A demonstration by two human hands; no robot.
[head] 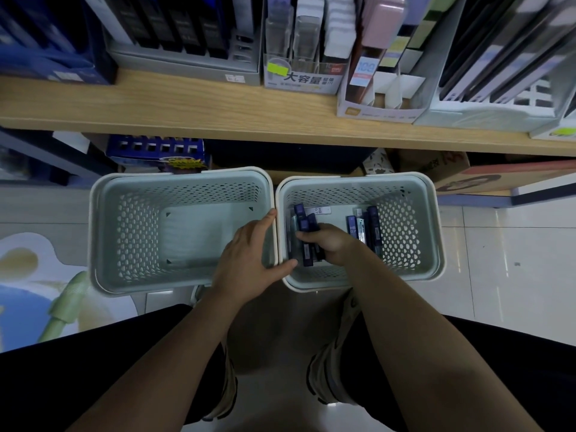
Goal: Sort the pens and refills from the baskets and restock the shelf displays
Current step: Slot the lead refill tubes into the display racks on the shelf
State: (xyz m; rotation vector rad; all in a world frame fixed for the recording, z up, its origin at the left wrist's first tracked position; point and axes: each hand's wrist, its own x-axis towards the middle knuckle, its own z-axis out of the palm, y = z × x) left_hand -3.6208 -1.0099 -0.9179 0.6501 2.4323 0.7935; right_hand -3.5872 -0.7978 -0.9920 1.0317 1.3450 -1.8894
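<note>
Gripping a bundle of dark refill cases (pixel 307 244) inside the right basket (pixel 433 232), the right hand (pixel 330 244) has its fingers curled round them, while the left hand (pixel 249 254) rests with straight fingers on that basket's near-left rim. More cases (HB 0.7 leads, by the labels) lie further right in the basket; squaring the bundle before lifting should stop any slipping out.

A clear display box (pixel 304 77) on the shelf is showing "大容量", while a dark refill case (pixel 352 225) in the right basket is reading "HB 0.7".
</note>
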